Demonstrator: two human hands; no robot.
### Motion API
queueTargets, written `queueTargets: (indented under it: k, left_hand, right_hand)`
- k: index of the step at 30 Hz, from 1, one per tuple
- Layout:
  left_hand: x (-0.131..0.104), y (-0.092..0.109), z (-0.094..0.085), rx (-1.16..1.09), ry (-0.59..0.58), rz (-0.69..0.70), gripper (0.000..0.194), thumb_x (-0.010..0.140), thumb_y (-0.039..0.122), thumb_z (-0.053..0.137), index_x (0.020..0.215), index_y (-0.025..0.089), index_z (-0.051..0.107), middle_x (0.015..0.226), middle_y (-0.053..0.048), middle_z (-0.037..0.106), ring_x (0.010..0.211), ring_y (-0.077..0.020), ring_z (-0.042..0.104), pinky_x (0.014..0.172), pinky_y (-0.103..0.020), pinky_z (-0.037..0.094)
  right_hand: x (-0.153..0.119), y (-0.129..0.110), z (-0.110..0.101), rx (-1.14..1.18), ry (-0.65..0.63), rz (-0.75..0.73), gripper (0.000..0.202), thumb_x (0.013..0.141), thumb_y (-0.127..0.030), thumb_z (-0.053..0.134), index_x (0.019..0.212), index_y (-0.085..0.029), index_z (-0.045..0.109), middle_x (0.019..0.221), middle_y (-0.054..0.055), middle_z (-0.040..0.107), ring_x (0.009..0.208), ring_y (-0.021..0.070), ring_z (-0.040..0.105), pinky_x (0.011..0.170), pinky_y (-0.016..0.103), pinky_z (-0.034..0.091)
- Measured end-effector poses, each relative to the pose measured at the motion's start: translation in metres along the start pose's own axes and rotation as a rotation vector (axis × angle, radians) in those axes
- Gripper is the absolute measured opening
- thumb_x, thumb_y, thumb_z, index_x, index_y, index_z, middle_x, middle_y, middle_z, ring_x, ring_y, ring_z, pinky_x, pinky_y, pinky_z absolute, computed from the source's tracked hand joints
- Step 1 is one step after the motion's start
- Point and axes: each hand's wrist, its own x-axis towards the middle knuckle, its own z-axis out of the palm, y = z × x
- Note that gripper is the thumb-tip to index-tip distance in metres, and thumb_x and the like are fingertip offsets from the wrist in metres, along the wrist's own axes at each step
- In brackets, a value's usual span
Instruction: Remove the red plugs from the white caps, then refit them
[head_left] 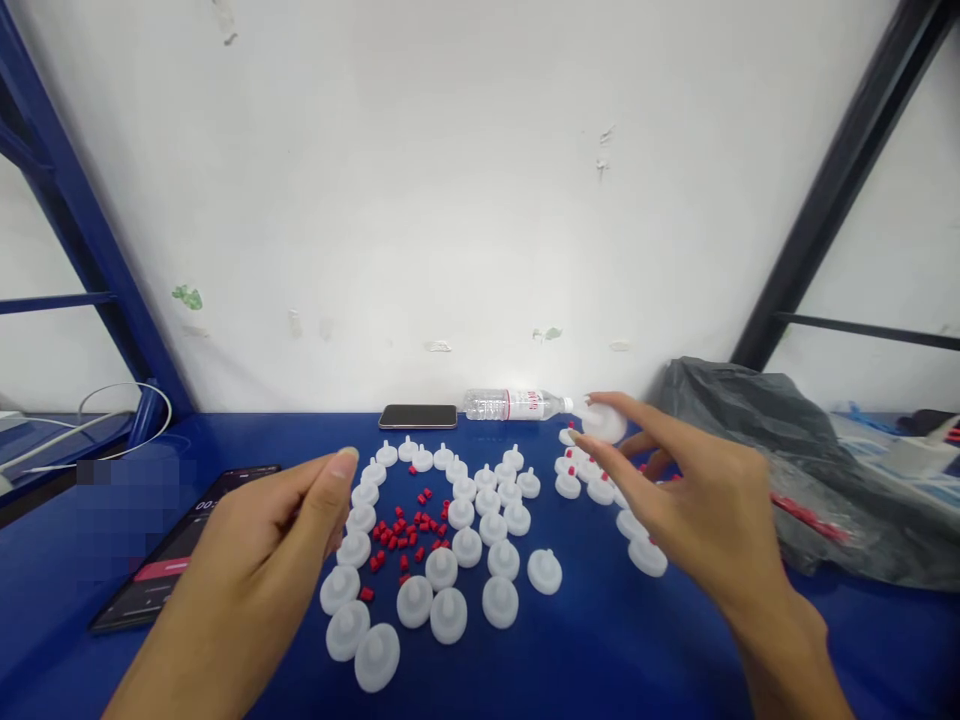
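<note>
Fingers (pixel 634 408) of your right hand (pixel 709 500) pinched a white disc (pixel 606 425) above the blue worktop (pixel 592 650), while your left hand (pixel 259 545), fingers curled together, hung beside stemmed discs (pixel 340 590).

free lane on blue table (pixel 589 620) between white disc groups (pixel 500 602), bottle (pixel 525 404) lies behind, dark bag (pixel 720 415) blocks far right

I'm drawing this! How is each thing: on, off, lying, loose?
Left hand: curled shut
Right hand: at white disc, grip unclear
Near phone: lit
Far phone: dark
Bottle: lying, capped
Red caps: many loose
Middle discs: stems up, uncapped
Right discs: some red-capped
Bag: crumpled
</note>
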Motion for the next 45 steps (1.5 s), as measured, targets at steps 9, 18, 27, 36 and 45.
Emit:
queueTargets:
  k: [9,18,27,36,45]
  left_hand:
    - [0.014,-0.017,0.051,0.533,-0.225,0.014,0.042,0.103,0.023,0.029,0.128,0.025,0.062,0.121,-0.011,0.061,0.098,-0.0273,0.066,0.063,-0.032,0.043]
    - [-0.005,0.018,0.043,0.035,-0.146,0.281,0.03,0.101,0.042,0.055,0.126,0.031,0.068,0.101,0.0,0.077,0.086,-0.0191,0.071,0.08,-0.031,0.056]
    - [-0.009,0.025,0.048,-0.129,-0.07,0.348,0.007,0.092,0.025,0.072,0.095,0.03,0.077,0.075,0.009,0.074,0.057,-0.0089,0.062,0.056,-0.019,0.047]
    - [0.009,-0.008,0.04,0.413,-0.066,0.218,0.035,0.103,0.027,0.042,0.116,0.026,0.075,0.106,-0.004,0.075,0.087,-0.0226,0.073,0.07,-0.033,0.05]
    - [0.012,-0.007,0.037,0.49,-0.187,0.172,0.034,0.102,0.023,0.041,0.103,0.027,0.075,0.097,-0.003,0.074,0.08,-0.0203,0.071,0.065,-0.03,0.045]
  right_hand:
    - [-0.005,-0.014,0.004,0.118,-0.216,-0.029,0.032,0.095,-0.035,0.072,0.125,-0.026,0.07,0.097,-0.001,0.077,0.061,0.0126,0.064,0.063,0.026,0.052]
    - [-0.013,-0.026,0.005,0.315,-0.552,-0.08,0.05,0.098,-0.035,0.07,0.144,-0.041,0.051,0.121,-0.005,0.075,0.081,0.0146,0.071,0.066,0.026,0.052]
    - [-0.015,-0.039,0.004,0.424,-0.677,-0.098,0.053,0.098,-0.037,0.069,0.145,-0.046,0.046,0.13,-0.008,0.071,0.092,0.0138,0.072,0.069,0.025,0.052]
    - [-0.008,-0.012,0.001,0.201,-0.757,0.108,0.023,0.101,-0.047,0.06,0.123,-0.04,0.066,0.092,-0.007,0.077,0.073,0.0165,0.07,0.069,0.03,0.048]
    - [-0.02,0.006,0.009,0.196,-1.061,0.095,0.011,0.088,-0.019,0.073,0.088,-0.031,0.075,0.078,-0.005,0.077,0.072,0.0188,0.072,0.06,0.027,0.042]
